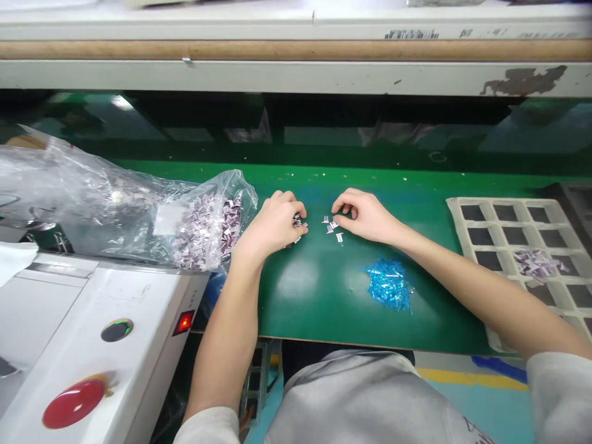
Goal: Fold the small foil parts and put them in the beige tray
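Note:
My left hand (pixel 276 223) is curled on the green mat, with a cluster of small silvery, purple-brown pieces (pixel 297 221) showing between its fingers. To its right, my right hand (pixel 363 214) has its thumb and forefinger drawn close together at the edge of a few loose pieces of the same kind (pixel 330 226). Whether a piece sits between those fingertips is too small to tell. Nearer to me, below the right hand, lies a heap of shiny blue slivers (pixel 390 284). An open clear plastic bag (pixel 240 185) full of the silvery pieces rests just left of my left hand.
On the right, a pale compartment tray (pixel 481 239) holds a pile of similar pieces (pixel 539 263) in one section. A white machine (pixel 152 308) with a red button (pixel 74 404) and a lit red switch (pixel 184 322) fills the lower left. A shelf edge (pixel 277 77) runs across the back.

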### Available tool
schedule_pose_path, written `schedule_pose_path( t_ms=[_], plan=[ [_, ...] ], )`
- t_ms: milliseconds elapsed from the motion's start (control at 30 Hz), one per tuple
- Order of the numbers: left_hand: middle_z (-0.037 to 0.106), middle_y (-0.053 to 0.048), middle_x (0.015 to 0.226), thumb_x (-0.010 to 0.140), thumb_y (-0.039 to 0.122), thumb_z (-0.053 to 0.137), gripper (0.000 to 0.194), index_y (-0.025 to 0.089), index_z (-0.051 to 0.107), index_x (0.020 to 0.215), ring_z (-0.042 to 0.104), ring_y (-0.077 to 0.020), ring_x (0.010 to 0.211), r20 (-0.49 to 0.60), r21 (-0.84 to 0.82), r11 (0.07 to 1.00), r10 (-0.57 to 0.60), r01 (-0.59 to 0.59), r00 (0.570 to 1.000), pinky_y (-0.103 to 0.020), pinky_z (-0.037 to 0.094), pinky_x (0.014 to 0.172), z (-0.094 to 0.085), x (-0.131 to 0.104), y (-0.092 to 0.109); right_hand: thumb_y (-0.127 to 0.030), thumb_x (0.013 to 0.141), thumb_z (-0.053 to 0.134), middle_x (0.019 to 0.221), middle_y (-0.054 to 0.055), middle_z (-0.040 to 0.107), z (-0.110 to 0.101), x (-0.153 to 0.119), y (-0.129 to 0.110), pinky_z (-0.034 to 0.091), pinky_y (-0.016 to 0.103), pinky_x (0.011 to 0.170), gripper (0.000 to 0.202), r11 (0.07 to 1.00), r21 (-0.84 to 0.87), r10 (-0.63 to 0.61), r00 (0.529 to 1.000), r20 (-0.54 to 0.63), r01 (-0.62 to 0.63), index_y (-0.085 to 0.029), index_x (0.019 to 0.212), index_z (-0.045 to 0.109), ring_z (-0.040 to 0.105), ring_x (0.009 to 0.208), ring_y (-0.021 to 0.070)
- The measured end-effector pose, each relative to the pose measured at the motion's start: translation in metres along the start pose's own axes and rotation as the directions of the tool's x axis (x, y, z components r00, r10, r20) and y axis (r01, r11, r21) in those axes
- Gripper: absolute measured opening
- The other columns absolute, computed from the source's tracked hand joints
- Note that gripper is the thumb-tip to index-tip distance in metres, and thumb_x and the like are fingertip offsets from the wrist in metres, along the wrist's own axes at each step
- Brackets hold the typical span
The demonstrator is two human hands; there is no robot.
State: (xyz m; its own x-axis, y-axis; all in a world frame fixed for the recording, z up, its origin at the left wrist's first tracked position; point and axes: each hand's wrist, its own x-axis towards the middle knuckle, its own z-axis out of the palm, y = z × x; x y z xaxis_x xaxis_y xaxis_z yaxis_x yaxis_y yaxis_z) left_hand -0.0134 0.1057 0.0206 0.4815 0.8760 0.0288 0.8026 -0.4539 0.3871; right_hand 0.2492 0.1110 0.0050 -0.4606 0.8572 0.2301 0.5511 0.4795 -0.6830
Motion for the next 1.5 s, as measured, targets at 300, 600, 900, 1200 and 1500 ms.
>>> schedule_pose_path(
  t_ms=[300, 600, 900, 1200, 1500],
  plan=[
    [0.068, -0.011, 0.106, 0.093, 0.021, 0.072, 0.005, 0.022, 0.077, 0.095, 0.063, -0.0348, 0.106, 0.092, 0.069, 0.996, 0.044, -0.050, 0.995, -0.049, 0.052, 0.093, -0.011, -0.007, 0.003, -0.015, 0.090, 0.066, 0.100, 0.011, 0.073, 0.020, 0.062, 0.021, 0.056, 0.050, 0.096, 0.014, 0.978, -0.199, 0.024, 0.989, -0.146, -0.053, -0.019, 0.097, 0.079, 0.067, 0.097, 0.0298],
    [0.075, -0.010, 0.095, 0.100, 0.024, 0.055, 0.030, 0.022, 0.078, 0.082, 0.068, -0.0289, 0.092, -0.116, -0.116, 0.993, 0.012, -0.026, 0.993, -0.044, 0.054, 0.089, -0.006, 0.000, 0.007, -0.023, 0.095, 0.070, 0.108, 0.013, 0.070, 0.038, 0.068, 0.044, 0.053, 0.060, 0.104, 0.019, 0.978, -0.208, -0.016, 0.984, -0.175, -0.021, -0.021, 0.106, 0.085, 0.063, 0.107, 0.0346],
    [0.080, -0.005, 0.085, 0.093, 0.033, 0.065, 0.019, 0.021, 0.079, 0.086, 0.072, -0.0222, 0.075, -0.250, -0.520, 0.846, -0.288, 0.123, 0.924, -0.033, 0.056, 0.073, 0.010, 0.016, 0.000, -0.031, 0.099, 0.069, 0.109, 0.014, 0.072, 0.046, 0.070, 0.048, 0.053, 0.064, 0.105, 0.019, 0.987, -0.150, 0.018, 0.975, -0.221, -0.052, -0.024, 0.104, 0.086, 0.064, 0.110, 0.0371],
    [0.082, -0.006, 0.091, 0.093, 0.040, 0.070, 0.023, 0.020, 0.081, 0.090, 0.072, -0.0219, 0.080, -0.294, -0.591, 0.799, -0.341, 0.111, 0.893, -0.033, 0.056, 0.077, 0.021, 0.023, -0.002, -0.027, 0.099, 0.070, 0.105, 0.014, 0.072, 0.044, 0.072, 0.051, 0.053, 0.063, 0.102, 0.015, 0.986, -0.157, 0.021, 0.972, -0.234, -0.059, -0.023, 0.097, 0.084, 0.064, 0.105, 0.0360],
    [0.084, -0.007, 0.095, 0.091, 0.040, 0.072, 0.022, 0.020, 0.082, 0.090, 0.074, -0.0234, 0.083, -0.318, -0.601, 0.789, -0.381, 0.126, 0.868, -0.035, 0.057, 0.082, 0.026, 0.026, -0.006, -0.022, 0.098, 0.061, 0.094, 0.009, 0.070, 0.035, 0.064, 0.024, 0.055, 0.050, 0.093, 0.014, 0.996, -0.090, -0.010, 0.970, -0.242, -0.013, -0.024, 0.087, 0.068, 0.064, 0.095, 0.0302]
  ],
)
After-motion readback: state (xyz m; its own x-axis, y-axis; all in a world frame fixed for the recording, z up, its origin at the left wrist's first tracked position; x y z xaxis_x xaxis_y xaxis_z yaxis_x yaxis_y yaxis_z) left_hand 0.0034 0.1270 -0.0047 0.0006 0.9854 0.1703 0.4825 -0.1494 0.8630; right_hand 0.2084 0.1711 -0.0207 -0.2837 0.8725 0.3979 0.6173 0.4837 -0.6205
